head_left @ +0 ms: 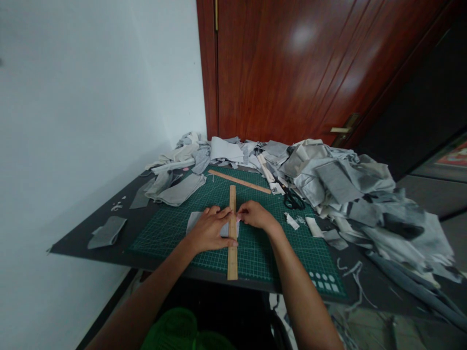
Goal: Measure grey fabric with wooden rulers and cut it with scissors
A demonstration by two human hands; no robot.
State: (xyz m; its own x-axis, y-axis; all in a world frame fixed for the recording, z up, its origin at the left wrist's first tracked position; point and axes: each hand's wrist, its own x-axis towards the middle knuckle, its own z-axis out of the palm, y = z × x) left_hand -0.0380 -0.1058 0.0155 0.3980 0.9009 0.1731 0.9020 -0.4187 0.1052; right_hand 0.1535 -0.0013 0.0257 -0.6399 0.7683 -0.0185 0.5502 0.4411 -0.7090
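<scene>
Left hand (pixel 208 230), fingers spread, rests on the ruler (pixel 232 263); right hand (pixel 257 216), curled, seemingly pinches a pink bit (pixel 238 219).

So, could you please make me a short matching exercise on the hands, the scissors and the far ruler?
Things:
1. Left hand
2. Right hand
3. Scissors
4. Far ruler

Places, colours or states:
A. Lying slantwise across the far part of the green mat
B. Fingertips close together by the right edge of the near ruler
C. Black-handled, beside the heaped cloth
D. Spread, with fingers and thumb on the near ruler

Right pairs: 1-D, 2-B, 3-C, 4-A.
</scene>
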